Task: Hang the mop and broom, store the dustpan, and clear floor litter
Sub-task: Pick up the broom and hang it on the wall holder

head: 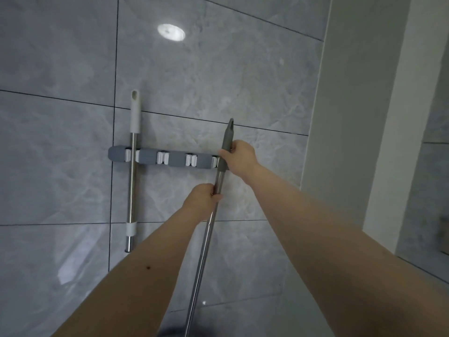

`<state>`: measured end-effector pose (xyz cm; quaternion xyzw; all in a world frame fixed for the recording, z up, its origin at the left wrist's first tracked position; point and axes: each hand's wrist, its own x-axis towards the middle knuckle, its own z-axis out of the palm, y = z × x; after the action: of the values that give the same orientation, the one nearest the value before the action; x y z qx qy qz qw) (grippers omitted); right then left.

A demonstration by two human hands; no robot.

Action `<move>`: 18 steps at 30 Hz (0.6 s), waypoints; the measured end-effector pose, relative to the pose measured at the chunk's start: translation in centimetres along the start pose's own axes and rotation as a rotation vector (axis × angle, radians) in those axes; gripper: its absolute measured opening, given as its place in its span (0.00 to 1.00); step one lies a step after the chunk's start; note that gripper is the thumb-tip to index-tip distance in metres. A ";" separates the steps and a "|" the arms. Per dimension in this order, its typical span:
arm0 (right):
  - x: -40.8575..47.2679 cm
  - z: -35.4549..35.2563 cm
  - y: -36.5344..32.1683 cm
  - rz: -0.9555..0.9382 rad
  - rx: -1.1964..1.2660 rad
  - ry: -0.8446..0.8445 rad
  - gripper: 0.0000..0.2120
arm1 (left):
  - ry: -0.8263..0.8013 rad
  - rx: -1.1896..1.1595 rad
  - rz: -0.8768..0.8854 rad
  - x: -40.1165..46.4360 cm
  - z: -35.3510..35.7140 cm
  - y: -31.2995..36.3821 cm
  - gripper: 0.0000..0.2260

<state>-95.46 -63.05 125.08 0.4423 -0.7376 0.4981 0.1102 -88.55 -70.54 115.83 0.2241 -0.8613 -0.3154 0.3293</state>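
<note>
A grey wall rack [177, 160] with white clips is fixed to the tiled wall. One steel pole with a white grip [133, 181] hangs in its leftmost clip. I hold a second steel pole with a grey grip [205, 242] tilted in front of the rack's right end. My right hand [240, 156] grips the grey grip at the rightmost clip. My left hand [205, 198] grips the steel shaft just below. The heads of both tools are out of view.
Two white clips [162, 158] in the middle of the rack hold nothing. A pale wall corner [340, 142] juts out to the right of the rack. Glossy grey tiles reflect a ceiling light [171, 32].
</note>
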 end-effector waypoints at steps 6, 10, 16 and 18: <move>2.9 0.0 1.2 -0.010 0.022 0.017 0.12 | 0.030 0.051 0.019 3.1 0.3 -0.1 0.10; 4.9 0.4 1.5 -0.020 0.047 0.033 0.13 | 0.088 0.033 0.022 4.5 0.4 -0.3 0.16; 7.6 1.4 1.3 -0.052 0.083 0.046 0.13 | 0.202 -0.055 0.037 6.0 0.6 -1.2 0.19; 8.1 1.7 1.5 -0.064 0.100 0.053 0.13 | 0.227 -0.076 0.021 6.4 0.9 -1.4 0.23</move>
<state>-100.86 -68.74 128.21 0.4572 -0.6942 0.5421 0.1234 -93.31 -74.98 117.05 0.2368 -0.8081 -0.3170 0.4364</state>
